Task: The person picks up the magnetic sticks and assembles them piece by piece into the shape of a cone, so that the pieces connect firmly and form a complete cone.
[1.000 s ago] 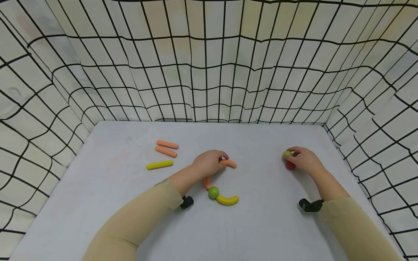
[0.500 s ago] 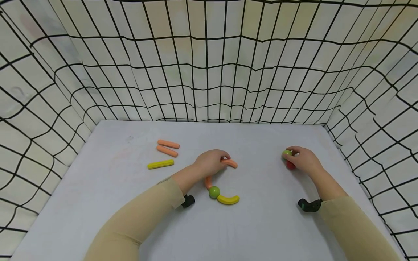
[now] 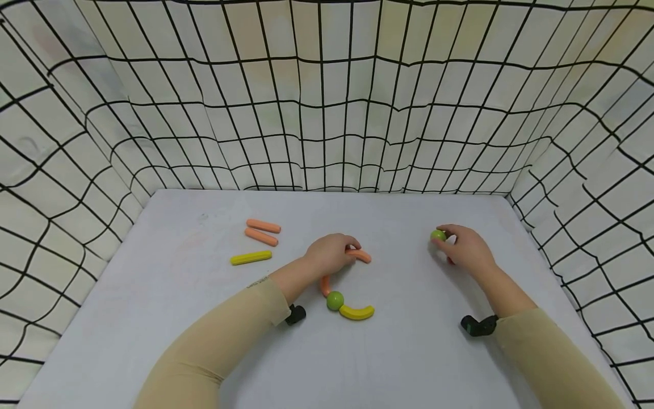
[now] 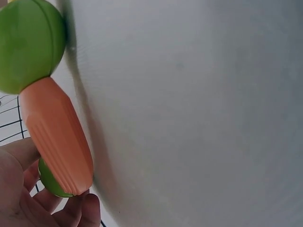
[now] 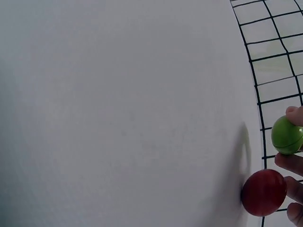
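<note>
In the head view my left hand [image 3: 329, 254] lies over the middle of a chain of toy balls and curved sticks. Its thumb and fingers grip a green ball [image 4: 53, 182], partly hidden behind an orange curved stick [image 4: 59, 137]. That stick's other end meets a second green ball [image 4: 31, 45], which joins a yellow curved stick [image 3: 356, 312]. Another orange curved stick [image 3: 361, 255] pokes out right of the left hand. On the right side, my right hand [image 3: 466, 247] pinches a green ball [image 5: 287, 136] with thumb and fingertips. A red ball [image 5: 264, 193] sits on the table beneath its fingers.
Two straight orange sticks [image 3: 261, 236] and one straight yellow stick [image 3: 251, 258] lie left of the left hand. The white table [image 3: 409, 363] is enclosed at the back and sides by black netting [image 3: 347, 136]. A dark wrist camera [image 3: 478, 325] hangs below the right sleeve.
My right hand has moved slightly left and away with the green ball, drawing it apart from the red ball. The left hand stays in place at the chain.
</note>
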Demonstrator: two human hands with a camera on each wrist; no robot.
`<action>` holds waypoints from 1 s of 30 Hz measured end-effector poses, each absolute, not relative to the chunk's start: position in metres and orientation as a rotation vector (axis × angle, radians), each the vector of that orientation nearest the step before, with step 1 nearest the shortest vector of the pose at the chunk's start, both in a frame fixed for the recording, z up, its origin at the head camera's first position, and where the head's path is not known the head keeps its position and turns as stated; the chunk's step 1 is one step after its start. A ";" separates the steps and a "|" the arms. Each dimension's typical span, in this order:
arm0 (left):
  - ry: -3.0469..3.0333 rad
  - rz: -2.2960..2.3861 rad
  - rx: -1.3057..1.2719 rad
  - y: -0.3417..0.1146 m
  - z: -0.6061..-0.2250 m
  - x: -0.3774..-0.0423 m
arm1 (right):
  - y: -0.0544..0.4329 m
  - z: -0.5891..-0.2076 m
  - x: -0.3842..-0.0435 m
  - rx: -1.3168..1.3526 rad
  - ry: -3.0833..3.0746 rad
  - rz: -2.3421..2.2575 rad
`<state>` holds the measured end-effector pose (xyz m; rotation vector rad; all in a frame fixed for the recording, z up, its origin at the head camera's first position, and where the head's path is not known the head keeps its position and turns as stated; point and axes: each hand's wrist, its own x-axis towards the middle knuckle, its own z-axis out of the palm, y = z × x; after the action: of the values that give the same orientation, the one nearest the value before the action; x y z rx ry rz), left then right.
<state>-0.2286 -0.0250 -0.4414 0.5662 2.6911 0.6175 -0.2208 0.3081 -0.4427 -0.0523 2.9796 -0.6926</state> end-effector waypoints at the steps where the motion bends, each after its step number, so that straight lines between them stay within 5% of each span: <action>1: 2.691 0.618 0.565 -0.025 -0.441 -0.229 | 0.305 -0.442 -0.220 -0.073 2.988 -0.687; 30: 2.741 0.667 0.533 -0.027 -0.442 -0.228 | 0.213 -0.444 -0.197 -0.438 2.892 -0.636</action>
<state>-0.2284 -0.0272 -0.4416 0.5329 2.7411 0.6667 -0.1972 0.2126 -0.4436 -0.4377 2.8919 -0.6364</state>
